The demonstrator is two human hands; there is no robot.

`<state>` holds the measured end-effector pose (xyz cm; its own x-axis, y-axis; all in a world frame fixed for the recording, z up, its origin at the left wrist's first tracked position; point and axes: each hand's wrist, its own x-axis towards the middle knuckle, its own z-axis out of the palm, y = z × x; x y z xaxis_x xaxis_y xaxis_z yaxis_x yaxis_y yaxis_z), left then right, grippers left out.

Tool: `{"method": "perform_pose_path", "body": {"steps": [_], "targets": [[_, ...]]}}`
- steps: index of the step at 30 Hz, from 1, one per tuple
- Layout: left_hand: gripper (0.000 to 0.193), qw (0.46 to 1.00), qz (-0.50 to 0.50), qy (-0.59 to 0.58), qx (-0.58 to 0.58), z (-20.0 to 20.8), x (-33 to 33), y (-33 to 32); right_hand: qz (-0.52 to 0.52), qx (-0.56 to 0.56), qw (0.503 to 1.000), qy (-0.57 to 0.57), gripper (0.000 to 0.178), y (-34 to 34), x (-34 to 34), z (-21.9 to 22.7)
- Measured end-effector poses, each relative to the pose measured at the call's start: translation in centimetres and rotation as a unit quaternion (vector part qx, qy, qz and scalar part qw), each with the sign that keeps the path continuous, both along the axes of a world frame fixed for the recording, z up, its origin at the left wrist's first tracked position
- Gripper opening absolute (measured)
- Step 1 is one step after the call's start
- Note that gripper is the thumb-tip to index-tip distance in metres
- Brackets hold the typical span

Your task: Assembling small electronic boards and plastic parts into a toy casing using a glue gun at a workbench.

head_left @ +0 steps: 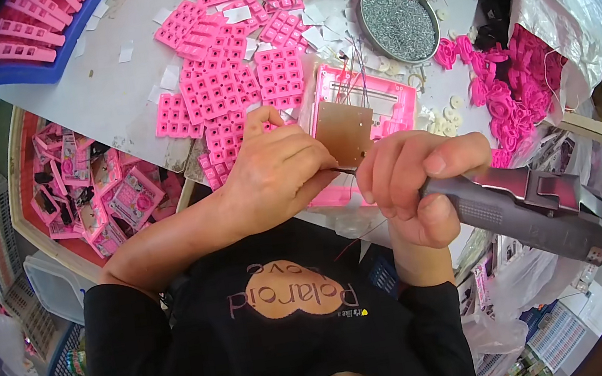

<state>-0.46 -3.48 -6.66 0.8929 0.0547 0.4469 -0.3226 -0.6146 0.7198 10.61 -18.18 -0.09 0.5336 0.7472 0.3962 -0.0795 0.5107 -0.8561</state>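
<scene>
My right hand (417,182) is wrapped around a dark grey electric screwdriver (495,209), its body running off to the lower right. The thin bit points left toward the fingertips of my left hand (274,165). Those fingers are pinched together at the near edge of a brown circuit board (344,135); what they hold is too small to make out. Under the board lies an open pink plastic housing (403,104), partly hidden by both hands. Thin wires (354,63) rise from the housing's far side.
Pink button pads (212,84) are heaped beyond my left hand. A round dish of small screws (436,16) stands at the far right, near pink plastic parts (513,94) spilling from a bag. A bin (24,186) of pink pieces sits left; a blue tray (75,54) is at the far left.
</scene>
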Motion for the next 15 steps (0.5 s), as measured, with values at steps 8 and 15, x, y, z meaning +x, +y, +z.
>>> {"method": "perform_pose_path", "body": {"steps": [8, 15], "targets": [[0.025, 0.999, 0.026, -0.030, 0.000, 0.1, 0.1, 0.2, -0.025, -0.005, 0.999, -0.024, 0.031, 0.3, 0.0, 0.6], [0.053, 0.995, 0.087, 0.027, 0.041, 0.9, 0.1, 1.0, -0.082, -0.018, 0.996, -0.023, 0.030, 1.9, 0.5, -1.3]]}}
